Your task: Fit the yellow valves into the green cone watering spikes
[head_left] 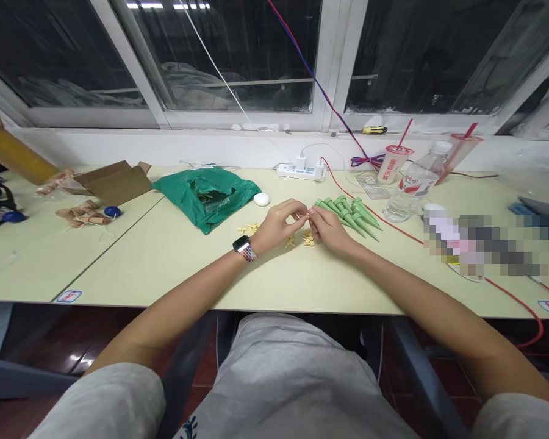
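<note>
My left hand [279, 224] and my right hand [328, 227] meet above the table, their fingertips pinched together. Whatever sits between them is too small to make out. Below and between the hands lie small pale-yellow plastic pieces [308, 238], with more yellow pieces [247, 229] partly behind my left wrist. Just beyond my right hand is a pile of green pointed plastic spikes [350, 213], their tips toward me and to the right. A green plastic bag [201, 194], torn open on top, rests to the left of my left hand. Near it is a white round object [261, 199].
A power strip [301, 172] lies along the back wall, and a red cable [402, 233] crosses the right side. Also on the right stand a water bottle [416, 183] and a cup with a straw [394, 163]. A cardboard box [114, 183] and wooden pieces [85, 214] are at left.
</note>
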Available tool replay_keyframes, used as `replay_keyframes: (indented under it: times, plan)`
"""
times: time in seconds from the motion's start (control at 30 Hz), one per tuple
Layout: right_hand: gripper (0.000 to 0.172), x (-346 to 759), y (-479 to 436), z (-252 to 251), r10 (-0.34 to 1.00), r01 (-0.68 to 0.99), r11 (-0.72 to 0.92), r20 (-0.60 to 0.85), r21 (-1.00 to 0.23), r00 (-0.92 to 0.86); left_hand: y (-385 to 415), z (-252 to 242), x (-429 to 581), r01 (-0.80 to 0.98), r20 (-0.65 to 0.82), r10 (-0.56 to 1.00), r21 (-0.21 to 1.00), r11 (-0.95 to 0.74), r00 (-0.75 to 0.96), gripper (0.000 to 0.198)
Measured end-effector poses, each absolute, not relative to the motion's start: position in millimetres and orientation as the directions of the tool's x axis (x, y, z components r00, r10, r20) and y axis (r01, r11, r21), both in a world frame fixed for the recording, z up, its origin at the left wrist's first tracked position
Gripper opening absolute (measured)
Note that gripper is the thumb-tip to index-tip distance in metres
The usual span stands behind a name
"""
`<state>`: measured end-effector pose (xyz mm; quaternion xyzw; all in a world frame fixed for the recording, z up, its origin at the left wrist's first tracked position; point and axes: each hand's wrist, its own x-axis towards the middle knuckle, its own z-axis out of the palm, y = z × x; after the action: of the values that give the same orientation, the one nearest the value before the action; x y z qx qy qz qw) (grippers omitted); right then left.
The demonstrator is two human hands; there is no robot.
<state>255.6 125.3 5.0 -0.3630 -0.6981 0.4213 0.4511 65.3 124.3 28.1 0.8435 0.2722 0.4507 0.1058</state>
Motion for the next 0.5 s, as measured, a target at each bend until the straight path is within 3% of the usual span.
replay_keyframes:
  times: [0.1,0.3,0.5]
  plan:
    - [0.049,256.0,123.6,2.8,0.859,0.238,0.486,0.409,-0.841,-0.307,122.1,27.6,67.9,0.358,0.698,0.579,0.459,-0.813,0.421,0.014]
    - [0.041,259.6,123.1,4.2,0.775,0.434,0.631,0.543,-0.643,-0.322,118.8,26.0,74.6,0.216,0.554,0.764,0.744,-0.633,0.33,0.024]
    - [0.043,262.3,125.0,2.6,0.772,0.443,0.636,0.519,-0.632,-0.367,117.1,27.4,76.9,0.086,0.412,0.845,0.881,-0.465,0.342,0.033]
